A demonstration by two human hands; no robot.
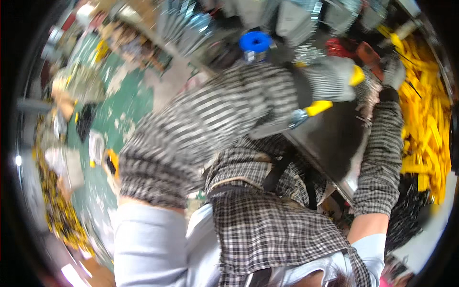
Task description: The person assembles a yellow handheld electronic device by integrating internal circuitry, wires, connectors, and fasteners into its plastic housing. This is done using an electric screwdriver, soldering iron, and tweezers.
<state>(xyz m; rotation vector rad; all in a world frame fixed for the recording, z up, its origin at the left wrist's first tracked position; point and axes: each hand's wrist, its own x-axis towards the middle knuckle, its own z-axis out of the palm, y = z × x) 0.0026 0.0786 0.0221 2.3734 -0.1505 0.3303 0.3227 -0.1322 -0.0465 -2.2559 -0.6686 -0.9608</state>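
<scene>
My left hand (pixel 332 80) wears a grey ribbed glove with a yellow fingertip and reaches across to the middle right, over a dark metal work surface (pixel 334 129). Its fingers look curled. From its near side sticks out a short yellow piece (pixel 319 108) with a shiny pale end; blur hides its kind. My right hand (pixel 394 71), in a dark grey glove, is farther right, at the edge of a heap of yellow straps (pixel 423 119). Beside its fingers lies a red tool-like thing (pixel 370 60); whether they grip it is unclear.
A blue spool (pixel 255 42) stands beyond my left forearm. Several grey metal parts (pixel 294 21) line the far edge. Black strands (pixel 409 210) lie at the lower right. Bags and boxes (pixel 67 167) crowd the worn green floor (pixel 126 103) at left.
</scene>
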